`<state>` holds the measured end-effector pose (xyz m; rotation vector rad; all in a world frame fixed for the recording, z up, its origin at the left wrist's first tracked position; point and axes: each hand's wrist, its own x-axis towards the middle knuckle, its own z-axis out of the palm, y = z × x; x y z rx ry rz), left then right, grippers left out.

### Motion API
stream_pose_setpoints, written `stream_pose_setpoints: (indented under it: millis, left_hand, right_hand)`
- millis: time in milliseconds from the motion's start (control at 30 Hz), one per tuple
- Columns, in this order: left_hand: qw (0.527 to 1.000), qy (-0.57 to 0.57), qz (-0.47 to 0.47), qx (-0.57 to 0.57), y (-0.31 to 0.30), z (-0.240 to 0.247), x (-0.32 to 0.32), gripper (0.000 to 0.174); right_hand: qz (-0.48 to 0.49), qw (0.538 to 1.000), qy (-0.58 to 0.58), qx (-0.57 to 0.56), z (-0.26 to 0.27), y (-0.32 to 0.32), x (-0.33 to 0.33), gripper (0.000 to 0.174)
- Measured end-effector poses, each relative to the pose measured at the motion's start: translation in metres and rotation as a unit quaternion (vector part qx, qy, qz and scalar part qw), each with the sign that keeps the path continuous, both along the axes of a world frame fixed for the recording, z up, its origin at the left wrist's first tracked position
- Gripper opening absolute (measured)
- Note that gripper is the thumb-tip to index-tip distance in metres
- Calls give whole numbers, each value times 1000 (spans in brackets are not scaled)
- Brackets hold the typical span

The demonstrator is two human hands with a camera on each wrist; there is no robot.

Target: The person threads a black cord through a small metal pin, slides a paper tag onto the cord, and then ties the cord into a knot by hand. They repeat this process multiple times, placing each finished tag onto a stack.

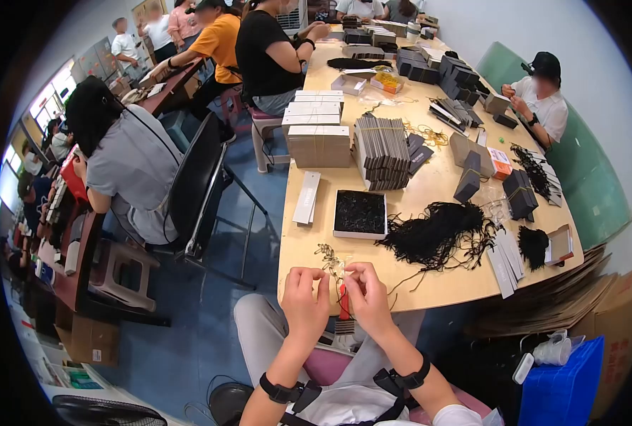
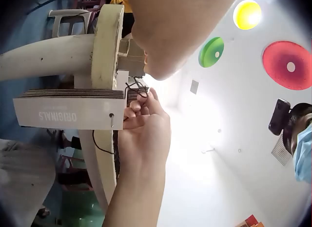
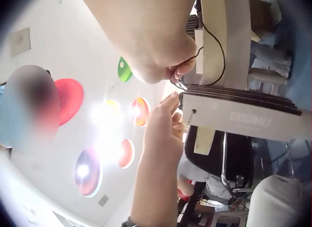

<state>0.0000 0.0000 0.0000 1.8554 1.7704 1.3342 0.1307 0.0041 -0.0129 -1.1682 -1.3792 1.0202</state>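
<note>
Where the long axis of the grey-white, rectangular cardboard tag stack (image 2: 63, 112) runs downward from its punched end, the right hand (image 1: 370, 295) pinches a thin black cord (image 3: 224, 56) beside that end; the left hand (image 1: 306, 302) lies opposite, similarly near, its grip unclear to me.

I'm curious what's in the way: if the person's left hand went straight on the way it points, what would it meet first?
Probably the small metal pieces on the table, just ahead of the left hand in the head view; depth is unclear, so it might pass above them.
</note>
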Motion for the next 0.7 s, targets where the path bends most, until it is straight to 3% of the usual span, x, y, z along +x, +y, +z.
stream_pose_setpoints:
  millis: [233,333,433,467,500,567,633,700]
  left_hand:
    - [995,-98,-8,-4,1,-15,-1,6]
    - [994,-106,-8,-12,1,-14,-1,7]
    - [994,-111,-6,-16,-1,-13,-1,7]
    - [994,-112,-7,-15,-1,-13,-1,7]
    - [994,-112,-5,-16,-2,-12,-1,7]
    - [990,-137,-10,-35,-4,-7,-1,8]
    - [990,-142,-6,-17,-8,-6,0,8]
    - [989,-148,-3,1,-14,-3,5,8]
  right_hand:
    - [-44,990,-136,-2,15,19,27,12]
    - [-129,948,-280,79,29,19,38,12]
    - [-74,931,-354,40,44,18,52,10]
    - [-17,942,-334,-32,50,19,60,10]
    - [-15,942,-334,-33,49,22,61,10]
    - [-6,995,-100,-23,46,24,60,10]
    - [-15,998,-58,-17,48,14,39,10]
    - [-13,998,54,-36,47,-3,18,12]
